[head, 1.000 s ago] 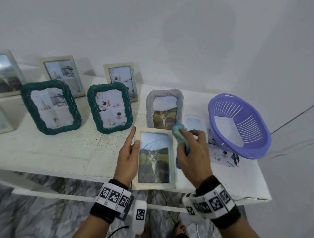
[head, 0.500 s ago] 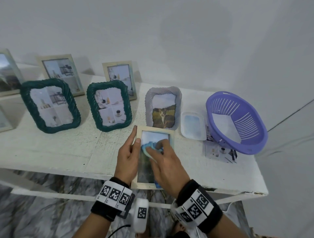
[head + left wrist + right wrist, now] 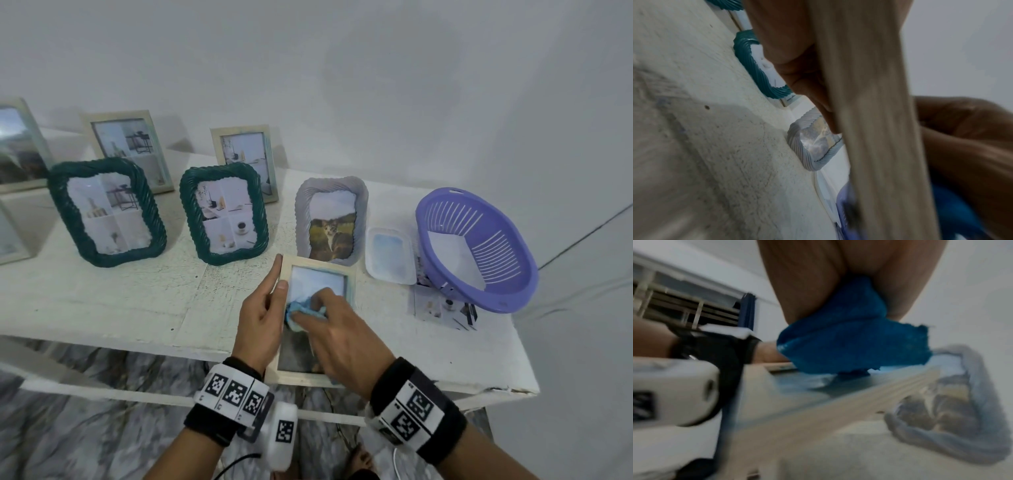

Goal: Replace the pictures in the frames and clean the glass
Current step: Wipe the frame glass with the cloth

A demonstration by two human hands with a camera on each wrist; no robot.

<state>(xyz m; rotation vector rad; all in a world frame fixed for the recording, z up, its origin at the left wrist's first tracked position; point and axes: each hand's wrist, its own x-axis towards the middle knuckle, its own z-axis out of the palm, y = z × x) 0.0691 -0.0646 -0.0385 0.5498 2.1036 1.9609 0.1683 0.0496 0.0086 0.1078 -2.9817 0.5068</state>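
A pale wooden frame (image 3: pixel 352 284) (image 3: pixel 875 129) (image 3: pixel 828 408) with a cat picture is tilted up at the table's front edge. My left hand (image 3: pixel 262 318) holds its left side, thumb on the glass and fingers behind. My right hand (image 3: pixel 337 334) grips a blue cloth (image 3: pixel 303 310) (image 3: pixel 853 337) and presses it onto the glass near the middle. A grey ribbed frame (image 3: pixel 331 192) (image 3: pixel 807 146) (image 3: pixel 962 426) with a cat picture stands just behind it.
Two dark green frames (image 3: pixel 106 212) (image 3: pixel 224 214) and several pale frames (image 3: pixel 128 150) stand further left. A white lid (image 3: pixel 390 255), a purple basket (image 3: pixel 476 250) and loose pictures (image 3: pixel 442 308) lie at the right. The white table (image 3: pixel 137 301) ends close behind my wrists.
My right hand brought the blue cloth from the frame's right side onto the glass and now rubs it slightly lower. The left hand keeps its hold on the frame.
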